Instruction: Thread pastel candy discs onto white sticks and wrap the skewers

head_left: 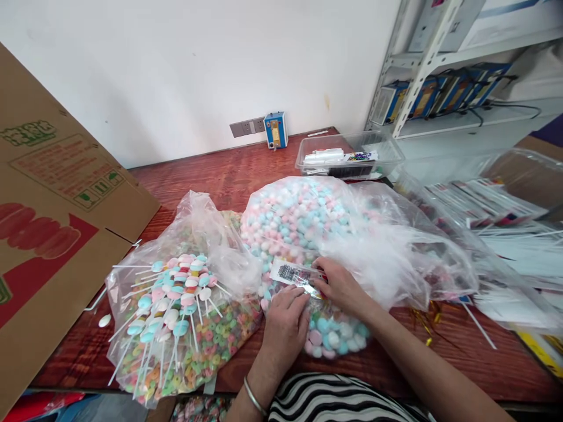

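A small clear packet with a white printed label [290, 273] lies between my hands, over a big bag of marshmallows. My right hand [341, 287] pinches its right end with bent fingers. At its lower edge, the fingers of my left hand [285, 316] are curled against it; the left fingertips are partly hidden. Beneath them is the clear bag of pink, white and blue marshmallows [299, 214]. To the left, candy skewers on white sticks [176, 293] are heaped on a clear bag of coloured ring candies [233, 325].
A cardboard carton [65, 193] stands at the left. Behind the bags are a clear plastic tub [352, 146] and a blue box-shaped device [275, 130] by the wall. White sticks and packets [505, 258] lie at the right, below a metal shelf [422, 70]. One loose marshmallow [104, 320] sits on the red-brown table.
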`<act>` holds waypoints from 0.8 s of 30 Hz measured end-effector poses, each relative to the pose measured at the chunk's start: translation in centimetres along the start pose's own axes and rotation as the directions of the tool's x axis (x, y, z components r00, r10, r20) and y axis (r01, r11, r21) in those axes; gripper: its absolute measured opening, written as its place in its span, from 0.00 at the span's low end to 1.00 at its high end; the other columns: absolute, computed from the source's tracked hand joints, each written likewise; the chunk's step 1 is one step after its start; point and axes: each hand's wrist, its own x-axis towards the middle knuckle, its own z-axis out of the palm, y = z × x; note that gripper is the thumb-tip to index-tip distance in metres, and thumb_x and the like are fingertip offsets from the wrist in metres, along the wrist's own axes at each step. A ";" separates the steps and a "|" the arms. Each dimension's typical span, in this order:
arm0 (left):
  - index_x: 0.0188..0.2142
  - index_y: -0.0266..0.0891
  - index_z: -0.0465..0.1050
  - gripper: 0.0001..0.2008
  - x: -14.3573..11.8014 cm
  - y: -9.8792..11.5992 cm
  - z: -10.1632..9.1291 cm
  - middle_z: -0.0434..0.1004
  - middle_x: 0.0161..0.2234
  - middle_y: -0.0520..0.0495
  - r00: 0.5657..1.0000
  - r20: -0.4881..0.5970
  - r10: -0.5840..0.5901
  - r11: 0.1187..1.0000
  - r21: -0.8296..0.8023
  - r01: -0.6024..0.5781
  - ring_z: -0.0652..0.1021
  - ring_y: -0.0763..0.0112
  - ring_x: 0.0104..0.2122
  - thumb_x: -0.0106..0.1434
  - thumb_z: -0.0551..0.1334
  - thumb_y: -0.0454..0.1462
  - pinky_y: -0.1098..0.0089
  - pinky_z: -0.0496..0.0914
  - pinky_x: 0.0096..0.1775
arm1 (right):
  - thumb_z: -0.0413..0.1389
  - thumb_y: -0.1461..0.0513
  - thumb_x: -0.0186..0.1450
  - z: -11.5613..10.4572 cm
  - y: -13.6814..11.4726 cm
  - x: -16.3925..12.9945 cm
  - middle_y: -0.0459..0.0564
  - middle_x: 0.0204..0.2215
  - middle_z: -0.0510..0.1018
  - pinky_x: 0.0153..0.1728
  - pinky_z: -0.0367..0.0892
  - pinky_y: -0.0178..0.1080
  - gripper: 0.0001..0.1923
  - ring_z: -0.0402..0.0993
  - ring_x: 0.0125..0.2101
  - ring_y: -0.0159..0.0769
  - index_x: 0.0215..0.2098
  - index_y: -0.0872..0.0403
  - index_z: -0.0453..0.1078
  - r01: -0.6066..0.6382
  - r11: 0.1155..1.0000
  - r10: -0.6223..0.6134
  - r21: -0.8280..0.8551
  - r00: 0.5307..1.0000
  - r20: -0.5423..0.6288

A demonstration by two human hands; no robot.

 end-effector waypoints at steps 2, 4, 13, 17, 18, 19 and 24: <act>0.48 0.40 0.73 0.13 -0.1 0.1 0.6 0.76 0.50 0.42 1.000 0.001 -0.031 0.999 -0.037 0.031 0.71 0.58 0.55 0.64 0.58 0.31 0.52 0.68 0.56 | 0.48 0.64 0.68 0.6 0.2 0.0 0.51 0.35 0.78 0.38 0.64 0.36 0.08 0.73 0.37 0.39 0.38 0.54 0.69 0.032 0.999 -0.033 -0.016 0.999 -0.030; 0.47 0.41 0.74 0.14 -0.5 0.3 0.7 0.76 0.51 0.42 0.997 -0.023 -0.068 0.993 -0.102 0.065 0.71 0.58 0.55 0.63 0.58 0.30 0.52 0.67 0.57 | 0.45 0.65 0.70 0.6 0.5 -0.1 0.54 0.39 0.79 0.41 0.65 0.38 0.13 0.74 0.39 0.41 0.40 0.55 0.71 0.064 0.997 -0.066 -0.039 0.996 -0.054; 0.46 0.39 0.77 0.15 0.1 2.9 -0.8 0.79 0.46 0.40 0.745 0.341 -0.573 0.149 -0.851 0.504 0.79 0.60 0.41 0.58 0.68 0.39 0.61 0.73 0.44 | 0.48 0.67 0.69 -2.3 -1.4 -2.2 0.55 0.40 0.80 0.44 0.65 0.44 0.14 0.74 0.42 0.44 0.48 0.55 0.73 0.375 0.924 -0.379 -0.076 0.869 -0.317; 0.45 0.37 0.76 0.19 1.5 4.0 -0.8 0.79 0.46 0.41 0.775 0.367 -0.514 -0.254 -0.928 0.271 0.79 0.64 0.43 0.54 0.72 0.37 0.65 0.73 0.45 | 0.49 0.66 0.69 -3.4 -3.0 -3.1 0.48 0.33 0.79 0.39 0.66 0.38 0.12 0.74 0.36 0.38 0.40 0.51 0.75 0.403 0.873 -0.356 0.275 0.912 -0.205; 0.43 0.37 0.77 0.17 1.8 4.1 -0.7 0.80 0.44 0.42 0.769 0.327 -0.549 -0.274 -0.940 0.204 0.79 0.66 0.42 0.54 0.72 0.37 0.67 0.73 0.44 | 0.50 0.65 0.68 -3.5 -3.2 -3.2 0.48 0.33 0.79 0.39 0.66 0.38 0.11 0.74 0.36 0.37 0.38 0.51 0.75 0.372 0.866 -0.324 0.336 0.927 -0.192; 0.42 0.37 0.77 0.15 2.0 4.2 -0.7 0.80 0.41 0.44 0.743 0.296 -0.599 -0.278 -0.948 0.154 0.79 0.68 0.40 0.54 0.72 0.37 0.69 0.74 0.43 | 0.52 0.65 0.67 -3.4 -3.3 -3.3 0.48 0.34 0.79 0.39 0.67 0.38 0.08 0.74 0.36 0.37 0.39 0.51 0.74 0.325 0.858 -0.268 0.398 0.944 -0.193; 0.37 0.36 0.77 0.17 2.4 4.4 -0.4 0.81 0.35 0.46 0.587 0.244 -0.772 -0.222 -0.969 0.111 0.79 0.74 0.31 0.49 0.75 0.38 0.76 0.74 0.32 | 0.61 0.59 0.61 -1.0 -2.7 -3.4 0.47 0.36 0.77 0.35 0.70 0.35 0.15 0.74 0.36 0.37 0.46 0.51 0.68 0.139 0.673 -0.009 0.727 0.984 -0.180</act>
